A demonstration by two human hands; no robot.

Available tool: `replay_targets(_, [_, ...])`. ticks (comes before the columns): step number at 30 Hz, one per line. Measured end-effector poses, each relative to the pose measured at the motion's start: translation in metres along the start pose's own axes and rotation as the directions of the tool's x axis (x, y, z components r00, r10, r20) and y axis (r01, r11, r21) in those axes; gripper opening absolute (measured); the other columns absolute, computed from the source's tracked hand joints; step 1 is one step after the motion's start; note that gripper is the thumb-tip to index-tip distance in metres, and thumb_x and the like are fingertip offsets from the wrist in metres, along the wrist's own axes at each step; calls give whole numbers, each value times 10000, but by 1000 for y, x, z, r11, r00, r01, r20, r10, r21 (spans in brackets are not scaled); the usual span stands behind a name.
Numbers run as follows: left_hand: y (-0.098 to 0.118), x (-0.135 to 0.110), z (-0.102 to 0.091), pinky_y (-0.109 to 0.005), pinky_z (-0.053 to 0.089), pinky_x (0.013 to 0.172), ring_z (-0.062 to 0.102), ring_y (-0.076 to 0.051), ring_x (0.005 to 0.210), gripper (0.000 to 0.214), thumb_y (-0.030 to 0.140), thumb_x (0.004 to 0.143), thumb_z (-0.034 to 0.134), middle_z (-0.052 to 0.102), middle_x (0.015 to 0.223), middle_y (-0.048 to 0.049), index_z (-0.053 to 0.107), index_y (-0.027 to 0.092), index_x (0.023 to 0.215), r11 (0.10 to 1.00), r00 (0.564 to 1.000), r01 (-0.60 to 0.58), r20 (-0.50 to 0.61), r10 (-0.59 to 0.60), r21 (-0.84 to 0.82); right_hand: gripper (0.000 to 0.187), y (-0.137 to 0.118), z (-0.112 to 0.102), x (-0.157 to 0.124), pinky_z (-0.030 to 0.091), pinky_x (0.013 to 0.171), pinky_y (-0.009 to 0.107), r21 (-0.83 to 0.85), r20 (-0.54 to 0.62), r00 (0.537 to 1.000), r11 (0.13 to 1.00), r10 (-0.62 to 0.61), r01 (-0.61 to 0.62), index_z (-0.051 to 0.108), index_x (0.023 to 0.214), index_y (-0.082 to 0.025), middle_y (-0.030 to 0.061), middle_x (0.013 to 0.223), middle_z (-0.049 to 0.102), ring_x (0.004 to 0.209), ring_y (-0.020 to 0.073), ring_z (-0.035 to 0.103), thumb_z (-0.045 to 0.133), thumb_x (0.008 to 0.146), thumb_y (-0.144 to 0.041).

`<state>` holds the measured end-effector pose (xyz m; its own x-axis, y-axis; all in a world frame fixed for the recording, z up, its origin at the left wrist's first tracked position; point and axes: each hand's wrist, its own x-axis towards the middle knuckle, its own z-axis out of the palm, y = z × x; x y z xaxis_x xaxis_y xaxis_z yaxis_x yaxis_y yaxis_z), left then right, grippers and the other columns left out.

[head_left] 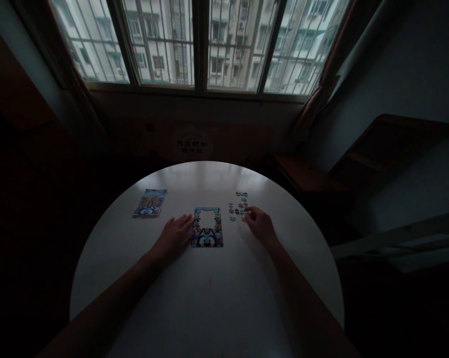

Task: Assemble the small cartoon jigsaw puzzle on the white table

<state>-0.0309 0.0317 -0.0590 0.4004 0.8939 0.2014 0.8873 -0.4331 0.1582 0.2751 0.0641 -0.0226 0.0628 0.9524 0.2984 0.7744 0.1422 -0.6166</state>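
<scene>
A partly assembled jigsaw puzzle [207, 242] lies on the white table, its colourful border joined around an open middle and a blue cartoon dog's face along the bottom. My left hand [176, 230] rests flat beside it, fingertips at its left edge. To the right is a loose cluster of puzzle pieces [236, 211]. My right hand [260, 223] reaches in from the cluster's right side, thumb and forefinger pinched at a puzzle piece; the fingers partly cover it. Whether that piece is raised off the table I cannot tell.
The round white table [209, 298] has a curved far edge. At its left lies a printed picture sheet or packet [150, 203] with similar artwork. Beyond stand a barred window [202, 44] and, at the right, a low wooden piece of furniture [306, 171]. The room is dim.
</scene>
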Motion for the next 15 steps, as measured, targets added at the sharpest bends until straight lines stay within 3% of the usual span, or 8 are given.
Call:
replay_targets(6, [0, 0, 1, -483, 233, 1090, 338, -238, 1334, 479, 339, 923, 364, 399, 1445, -70, 388, 228, 1389, 1000, 1000, -2, -5, 2, 4, 215, 27, -18, 7, 402, 622, 240, -96, -7, 977, 972, 213, -213, 670, 910, -169, 40, 755, 662, 675, 151, 595, 569, 745, -263])
replay_targets(15, [1, 0, -3, -488, 241, 1081, 348, -242, 1328, 473, 345, 925, 356, 402, 1441, -82, 411, 205, 1374, 1000, 1000, -1, 4, 1, 10, 239, 19, -21, 0, 372, 601, 250, -185, 70, 965, 954, 251, -235, 672, 843, -176, 39, 771, 656, 696, 159, 589, 634, 716, -374])
